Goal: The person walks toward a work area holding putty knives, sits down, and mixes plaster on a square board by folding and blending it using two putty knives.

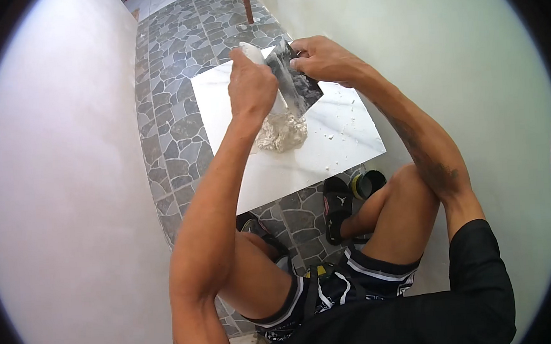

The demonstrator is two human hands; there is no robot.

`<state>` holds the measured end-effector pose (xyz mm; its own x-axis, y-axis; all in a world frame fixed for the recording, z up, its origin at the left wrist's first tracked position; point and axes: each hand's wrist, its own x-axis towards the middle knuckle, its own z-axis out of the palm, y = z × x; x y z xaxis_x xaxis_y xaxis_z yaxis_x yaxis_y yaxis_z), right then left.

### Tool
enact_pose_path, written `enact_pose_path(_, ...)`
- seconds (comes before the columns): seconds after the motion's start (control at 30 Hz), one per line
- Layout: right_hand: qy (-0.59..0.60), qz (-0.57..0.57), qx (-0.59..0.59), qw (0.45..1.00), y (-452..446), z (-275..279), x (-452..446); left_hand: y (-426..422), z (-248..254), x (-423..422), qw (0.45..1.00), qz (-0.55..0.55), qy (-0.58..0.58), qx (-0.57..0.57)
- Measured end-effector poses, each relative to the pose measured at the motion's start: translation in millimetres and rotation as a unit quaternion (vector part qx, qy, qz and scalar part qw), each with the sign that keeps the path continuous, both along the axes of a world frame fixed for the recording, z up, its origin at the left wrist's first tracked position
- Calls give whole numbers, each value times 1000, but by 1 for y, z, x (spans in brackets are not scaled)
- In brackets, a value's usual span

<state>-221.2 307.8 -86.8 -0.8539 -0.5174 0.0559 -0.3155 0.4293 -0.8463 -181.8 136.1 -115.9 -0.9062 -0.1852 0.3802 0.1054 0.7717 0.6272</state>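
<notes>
A: What's in each grip?

B: The left hand [252,85] is fisted around a pale tool [252,52], mostly hidden by the fingers. The right hand [328,58] grasps a smeared dark blade [295,82], thumb on its face and fingers behind its edge

A: And the paste?

B: The lumpy whitish mound [281,134] sits on the white tile [349,139], just below the blade's lower end, with crumbs [330,137] scattered to its right

A: What could go wrong?

B: I'd watch that thumb: paste on the blade could make it slip. A hard push might also send lumps over the tile's edge onto the stone-patterned floor [174,115], or towards the cup [368,184] by the foot

A: How are the arms set?

B: Both reach well forward, the left nearly straight, the right bent at the elbow beside the raised knee, its wrist angled inward so the hands nearly meet above the tile
</notes>
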Motion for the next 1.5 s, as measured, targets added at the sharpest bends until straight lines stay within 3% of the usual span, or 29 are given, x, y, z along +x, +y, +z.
enact_pose_path(0.13,10,-16,-46,999,24,-13,-32,-20,0,5,998,32,-41,20)
enact_pose_path(0.33,-75,-128,85,985,61,-92,-149,-42,2,18,997,45,-16,54)
enact_pose_path(0.43,-35,-141,130,981,51,-114,-179,-54,-5,15,993,42,0,111)
enact_pose_path(0.57,-26,-30,143,989,21,-119,-203,-62,-6,19,983,47,-28,174)
enact_pose_path(0.73,-57,98,65,991,-35,-109,-194,-61,1,22,978,54,-37,196)
enact_pose_path(0.87,-40,148,102,983,-40,-83,-175,-57,-5,16,980,60,-31,187)
enact_pose_path(1.13,51,113,133,983,-26,-27,-102,-31,-2,8,973,44,-39,222)
enact_pose_path(1.2,111,105,133,979,-28,-22,-89,-23,-5,5,979,56,-22,193)
enact_pose_path(1.5,154,19,148,977,-33,-8,-20,4,-5,19,992,24,-9,124)
